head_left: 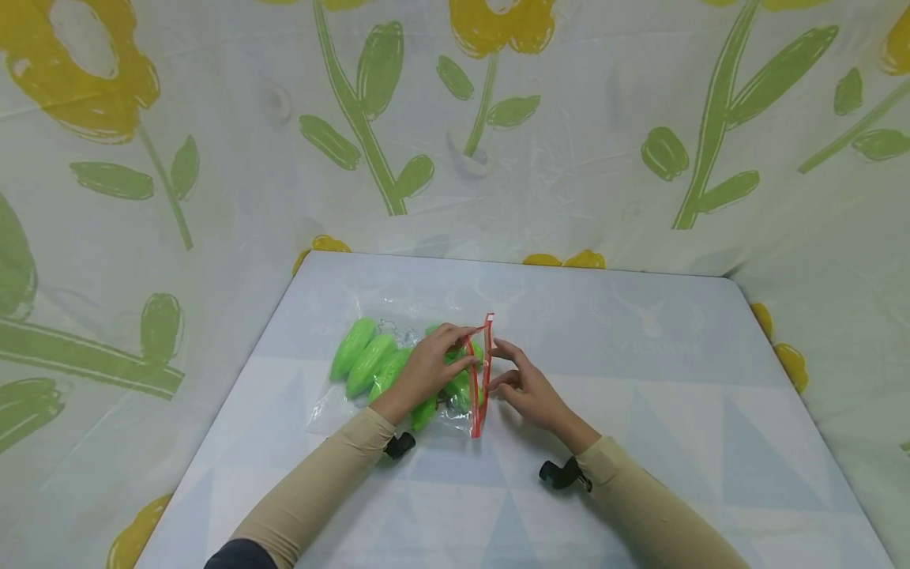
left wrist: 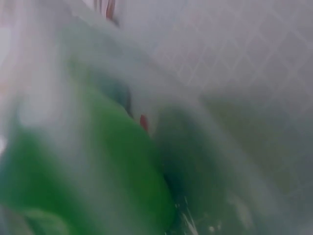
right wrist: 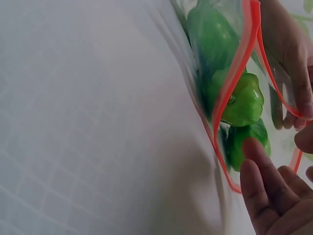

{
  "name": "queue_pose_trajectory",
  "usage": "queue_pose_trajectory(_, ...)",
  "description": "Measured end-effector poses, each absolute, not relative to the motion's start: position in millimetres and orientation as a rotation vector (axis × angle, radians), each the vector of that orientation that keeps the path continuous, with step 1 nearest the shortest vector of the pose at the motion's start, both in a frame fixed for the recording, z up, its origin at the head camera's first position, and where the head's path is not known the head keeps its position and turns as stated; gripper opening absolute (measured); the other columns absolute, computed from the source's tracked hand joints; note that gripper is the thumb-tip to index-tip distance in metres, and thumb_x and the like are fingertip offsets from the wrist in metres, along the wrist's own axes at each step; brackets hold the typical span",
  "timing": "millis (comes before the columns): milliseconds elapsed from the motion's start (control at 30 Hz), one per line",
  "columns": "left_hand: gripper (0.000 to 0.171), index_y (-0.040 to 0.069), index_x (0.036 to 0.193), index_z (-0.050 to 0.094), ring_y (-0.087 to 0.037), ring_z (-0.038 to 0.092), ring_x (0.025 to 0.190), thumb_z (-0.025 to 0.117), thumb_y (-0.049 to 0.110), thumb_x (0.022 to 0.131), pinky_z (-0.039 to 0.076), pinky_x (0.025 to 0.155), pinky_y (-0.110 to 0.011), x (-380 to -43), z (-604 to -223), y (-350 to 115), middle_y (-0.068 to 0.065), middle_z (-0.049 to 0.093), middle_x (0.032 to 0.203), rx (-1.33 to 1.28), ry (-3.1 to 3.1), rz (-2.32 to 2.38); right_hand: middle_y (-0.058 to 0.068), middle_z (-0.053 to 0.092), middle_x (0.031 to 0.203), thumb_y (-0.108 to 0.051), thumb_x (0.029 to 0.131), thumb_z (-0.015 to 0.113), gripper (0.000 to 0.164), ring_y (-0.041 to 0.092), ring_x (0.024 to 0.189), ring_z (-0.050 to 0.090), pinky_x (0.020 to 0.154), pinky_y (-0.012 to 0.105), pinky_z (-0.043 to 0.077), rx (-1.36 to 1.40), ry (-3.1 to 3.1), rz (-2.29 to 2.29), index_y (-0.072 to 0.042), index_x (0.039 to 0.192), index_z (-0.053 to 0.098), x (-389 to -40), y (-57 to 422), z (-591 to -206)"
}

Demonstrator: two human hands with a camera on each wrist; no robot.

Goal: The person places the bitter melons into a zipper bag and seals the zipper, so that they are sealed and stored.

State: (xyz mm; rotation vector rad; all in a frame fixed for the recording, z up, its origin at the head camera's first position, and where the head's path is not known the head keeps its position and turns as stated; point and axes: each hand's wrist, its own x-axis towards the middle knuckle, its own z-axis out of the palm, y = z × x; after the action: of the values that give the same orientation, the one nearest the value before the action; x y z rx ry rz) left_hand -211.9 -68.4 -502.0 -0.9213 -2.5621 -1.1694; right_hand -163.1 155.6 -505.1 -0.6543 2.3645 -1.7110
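A clear zip bag point(head_left: 323, 407) with a red-edged mouth lies on the table, holding several bright green, pepper-like vegetables point(head_left: 370, 366). In the right wrist view its mouth gapes, and a rounded green pepper point(right wrist: 244, 100) shows inside. My left hand point(head_left: 426, 367) lies over the bag and pinches one red edge of the mouth between thumb and fingers. Facing it from the right, my right hand point(head_left: 529, 391) has its fingers spread, fingertips right at the other red edge. Blurred green shapes point(left wrist: 117, 161) behind plastic fill much of the left wrist view.
The pale table point(head_left: 640, 332) has a triangle pattern and a curtain with a flower print point(head_left: 569, 158) behind it. A black wrist camera point(head_left: 562, 474) sits beneath the right sleeve, another point(head_left: 400, 446) by the left wrist.
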Motion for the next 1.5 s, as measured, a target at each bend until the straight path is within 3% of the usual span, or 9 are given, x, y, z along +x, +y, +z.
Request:
queue_pose_trajectory(100, 0.050, 0.011, 0.138, 0.062, -0.021, 0.068, 0.102, 0.078, 0.023, 0.092, 0.058, 0.089, -0.033, -212, -502, -68, -0.004, 0.064, 0.116, -0.912, -2.570, -1.156, 0.033, 0.039, 0.151, 0.017, 0.092, 0.049, 0.076, 0.046, 0.099, 0.069, 0.078, 0.025, 0.055, -0.684, 2.346, -1.716, 0.001, 0.159, 0.018, -166, 158, -520)
queue_pose_trajectory(367, 0.049, 0.012, 0.139, 0.062, -0.021, 0.066, 0.100, 0.077, 0.022, 0.093, 0.058, 0.087, -0.033, -213, -504, -68, -0.003, 0.064, 0.116, -0.915, -2.570, -1.129, 0.021, 0.041, 0.154, 0.014, 0.093, 0.050, 0.080, 0.034, 0.097, 0.071, 0.083, 0.037, 0.058, -0.707, 2.257, -1.763, -0.011, 0.162, 0.017, -165, 158, -530)
queue_pose_trajectory(667, 0.049, 0.011, 0.139, 0.062, -0.019, 0.066, 0.100, 0.076, 0.021, 0.093, 0.059, 0.087, -0.033, -213, -503, -69, -0.004, 0.064, 0.117, -0.932, -2.555, -1.123, 0.021, 0.041, 0.153, 0.013, 0.093, 0.049, 0.078, 0.032, 0.097, 0.072, 0.085, 0.032, 0.056, -0.758, 2.241, -1.749, -0.008, 0.161, 0.017, -163, 157, -529)
queue_pose_trajectory(867, 0.050, 0.012, 0.139, 0.061, -0.019, 0.066, 0.103, 0.077, 0.022, 0.093, 0.058, 0.090, -0.032, -213, -503, -69, -0.003, 0.064, 0.118, -0.924, -2.572, -1.141, 0.024, 0.041, 0.153, 0.015, 0.093, 0.048, 0.078, 0.036, 0.097, 0.071, 0.083, 0.037, 0.059, -0.738, 2.250, -1.777, -0.007, 0.161, 0.018, -165, 161, -531)
queue_pose_trajectory(1133, 0.051, 0.013, 0.139, 0.061, -0.018, 0.065, 0.104, 0.077, 0.025, 0.093, 0.057, 0.090, -0.033, -212, -503, -68, -0.006, 0.065, 0.121, -0.913, -2.602, -1.135, 0.024, 0.045, 0.150, 0.009, 0.096, 0.052, 0.070, 0.027, 0.094, 0.073, 0.080, 0.026, 0.056, -0.670, 2.395, -1.712, -0.004, 0.159, 0.024, -171, 165, -531)
queue_pose_trajectory(1500, 0.054, 0.015, 0.141, 0.060, -0.018, 0.066, 0.103, 0.079, 0.025, 0.091, 0.057, 0.089, -0.034, -211, -502, -66, -0.001, 0.064, 0.119, -0.882, -2.661, -1.119, 0.024, 0.053, 0.143, 0.001, 0.099, 0.059, 0.068, 0.031, 0.098, 0.071, 0.081, 0.029, 0.057, -0.542, 2.532, -1.666, -0.006, 0.159, 0.027, -182, 167, -532)
